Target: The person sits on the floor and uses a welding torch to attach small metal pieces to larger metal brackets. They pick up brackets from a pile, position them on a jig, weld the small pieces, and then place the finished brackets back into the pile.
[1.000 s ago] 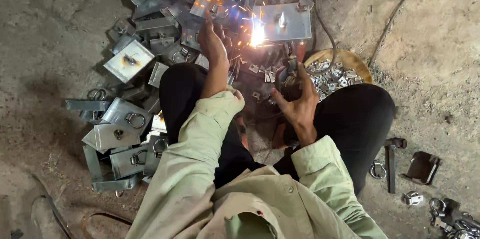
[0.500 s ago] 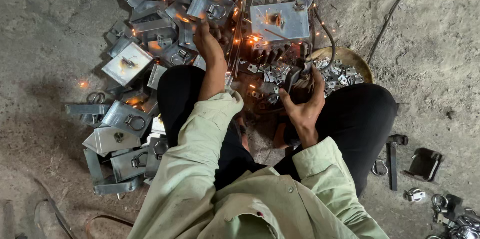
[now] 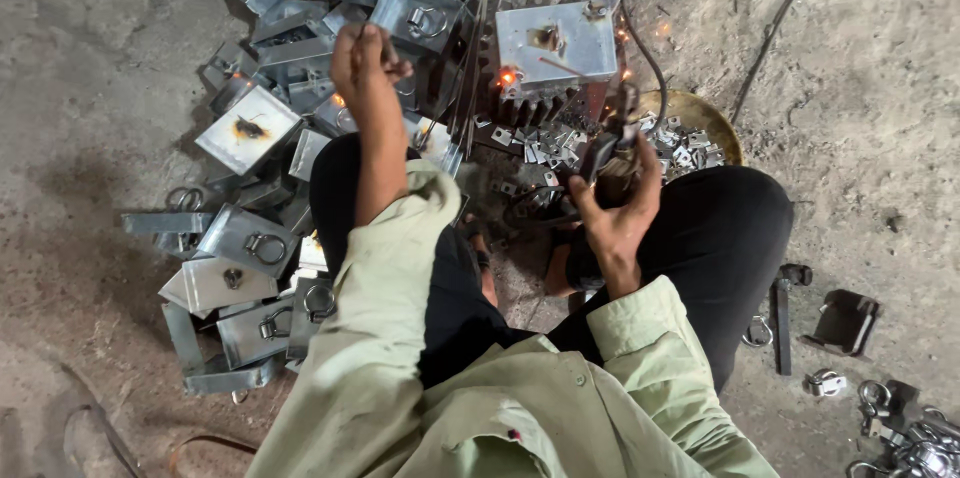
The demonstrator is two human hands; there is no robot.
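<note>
My left hand (image 3: 362,60) is raised over a pile of grey metal plates (image 3: 300,28), its fingers curled around a small dark metal part. My right hand (image 3: 615,213) grips a dark welding electrode holder (image 3: 604,150), whose thin rod (image 3: 575,68) points at a square steel plate (image 3: 556,42). That plate rests on a dark toothed block (image 3: 525,108), and a few orange sparks glow along its front left edge. Both my knees, in black trousers, frame the work spot.
More finished plates with rings (image 3: 245,258) lie at my left. A round pan of small brackets (image 3: 700,133) sits at the right knee. Black cables (image 3: 770,28) cross the dirt floor. Loose rings and clamps (image 3: 900,428) lie at lower right, beside a hammer (image 3: 782,313).
The bright arc and spark shower have died to a few embers. My left hand has lifted off the pile. The right hand has drawn the holder back slightly.
</note>
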